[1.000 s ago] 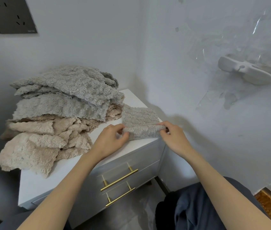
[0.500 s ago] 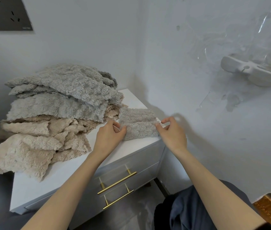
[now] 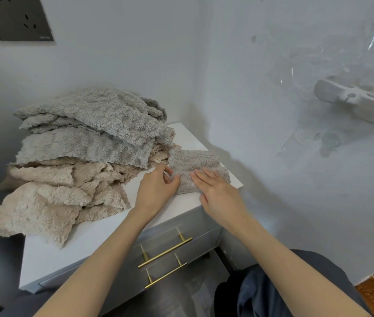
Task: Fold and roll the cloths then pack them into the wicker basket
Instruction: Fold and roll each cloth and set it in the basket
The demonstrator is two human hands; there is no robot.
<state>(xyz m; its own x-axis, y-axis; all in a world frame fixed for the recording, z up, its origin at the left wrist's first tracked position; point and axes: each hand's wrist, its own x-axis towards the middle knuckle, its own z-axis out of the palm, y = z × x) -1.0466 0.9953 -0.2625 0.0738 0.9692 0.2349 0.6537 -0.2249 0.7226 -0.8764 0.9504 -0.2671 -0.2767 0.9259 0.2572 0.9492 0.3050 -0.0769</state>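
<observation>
White desk [image 3: 71,252] holds a folded grey cloth [image 3: 195,160] beside the cloth pile [image 3: 85,156]; left hand [image 3: 158,191] pinches its edge, right hand [image 3: 219,194] presses it with straight fingers [image 3: 200,177].

1. A pile of cloths [image 3: 85,156] is lying on the left of the worktop [image 3: 67,255], overhanging its left edge.
2. A folded cloth [image 3: 195,163] is lying just right of the pile, near the worktop's right corner.
3. The left hand [image 3: 156,191] is pinching the folded cloth's left end.
4. The right hand [image 3: 218,193] is lying flat on its near part.

Plainly a home corner, going by the white drawer cabinet [image 3: 67,252] with brass handles [image 3: 165,251], dark wall sockets [image 3: 14,19] and heaped fleecy cloths [image 3: 85,156].
</observation>
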